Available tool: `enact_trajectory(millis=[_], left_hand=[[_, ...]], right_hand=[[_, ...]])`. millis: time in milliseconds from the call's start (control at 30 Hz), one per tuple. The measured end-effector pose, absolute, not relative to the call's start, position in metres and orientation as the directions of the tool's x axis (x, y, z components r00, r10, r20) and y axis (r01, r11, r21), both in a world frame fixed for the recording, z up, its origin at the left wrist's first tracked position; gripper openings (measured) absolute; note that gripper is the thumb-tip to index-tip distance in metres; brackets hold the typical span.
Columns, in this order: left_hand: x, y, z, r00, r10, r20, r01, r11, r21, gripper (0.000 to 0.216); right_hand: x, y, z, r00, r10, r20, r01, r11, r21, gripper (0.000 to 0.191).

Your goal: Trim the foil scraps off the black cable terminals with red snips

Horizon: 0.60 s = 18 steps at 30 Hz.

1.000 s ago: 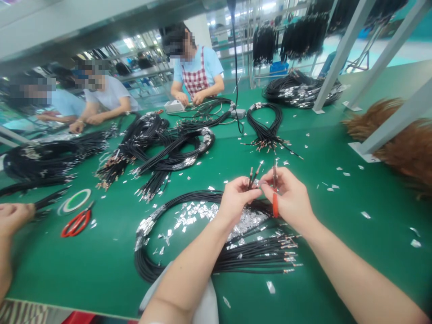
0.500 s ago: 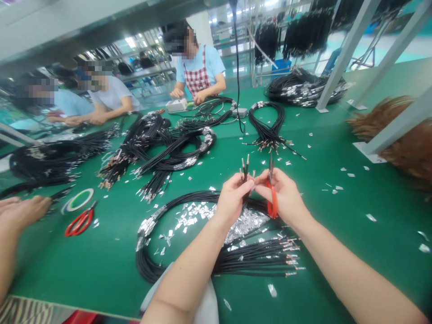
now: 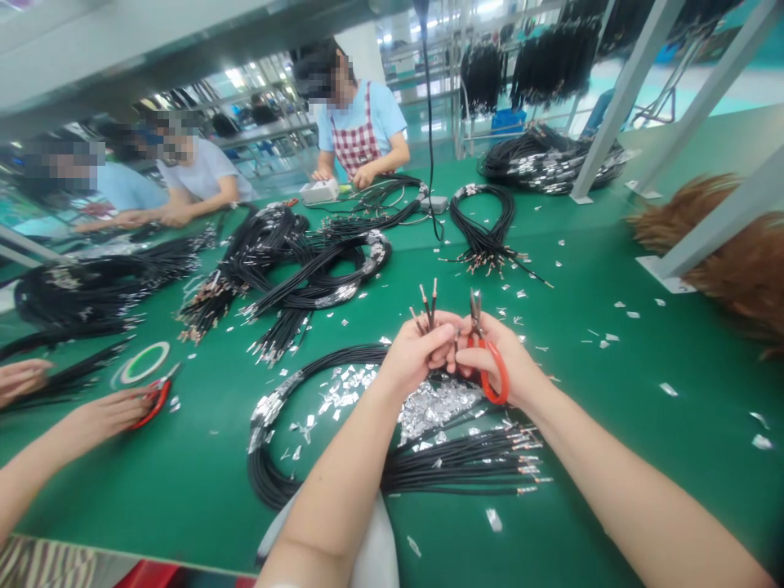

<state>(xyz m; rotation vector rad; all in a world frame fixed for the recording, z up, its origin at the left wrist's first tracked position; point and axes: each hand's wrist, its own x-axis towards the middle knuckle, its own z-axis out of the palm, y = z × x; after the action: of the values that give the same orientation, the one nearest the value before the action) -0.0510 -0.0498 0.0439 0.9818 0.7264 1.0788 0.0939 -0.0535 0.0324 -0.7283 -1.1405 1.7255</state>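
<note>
My left hand (image 3: 416, 351) is closed round several black cables (image 3: 433, 306), whose stripped copper-coloured ends point up. Close beside it, my right hand (image 3: 499, 351) grips red-handled scissors (image 3: 495, 376), their blades pointing up and away from me. The fingertips of both hands meet at a cable end, partly hidden by the fingers. Below them lies a heap of silvery foil scraps (image 3: 429, 408). A coil of black cables (image 3: 263, 457) curves around the scraps, bound with foil at the left, its loose ends (image 3: 527, 465) fanned out to the right.
At the left, a co-worker's hand (image 3: 116, 412) is on another red-handled pair of scissors (image 3: 160, 404), near tape rolls (image 3: 145, 363). More cable bundles (image 3: 324, 278) lie across the green table (image 3: 612, 457). Metal posts (image 3: 728, 224) and a brown fibre bundle (image 3: 704, 229) stand right.
My hands have shifted slightly left, and the scissors have turned a little in my right hand. The co-worker's hand at the left has reached onto the other scissors.
</note>
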Motion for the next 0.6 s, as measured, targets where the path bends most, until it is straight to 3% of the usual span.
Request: enact_trajectory(millis=[100,367,500,600], left_hand=[[-0.057,-0.047,0.043,0.440,0.898,-0.020,-0.342,0.189,0.921,0.027],[-0.053,-0.046,0.041,0.382,0.923,-0.046,-0.361,0.195,0.912,0.023],[-0.045,-0.047,0.035,0.156,0.988,-0.020,-0.335,0.072,0.939,0.022],[-0.041,-0.048,0.030,0.070,0.997,0.023,-0.233,-0.006,0.972,0.022]], right_hand=[[0.096,-0.052,0.030,-0.514,0.858,0.018,-0.385,-0.212,-0.899,0.030],[0.099,-0.048,0.031,-0.502,0.865,-0.004,-0.357,-0.212,-0.910,0.032],[0.097,-0.048,0.031,-0.310,0.949,0.058,-0.240,-0.020,-0.971,0.034],[0.098,-0.048,0.027,-0.146,0.977,0.154,-0.008,0.155,-0.988,0.029]])
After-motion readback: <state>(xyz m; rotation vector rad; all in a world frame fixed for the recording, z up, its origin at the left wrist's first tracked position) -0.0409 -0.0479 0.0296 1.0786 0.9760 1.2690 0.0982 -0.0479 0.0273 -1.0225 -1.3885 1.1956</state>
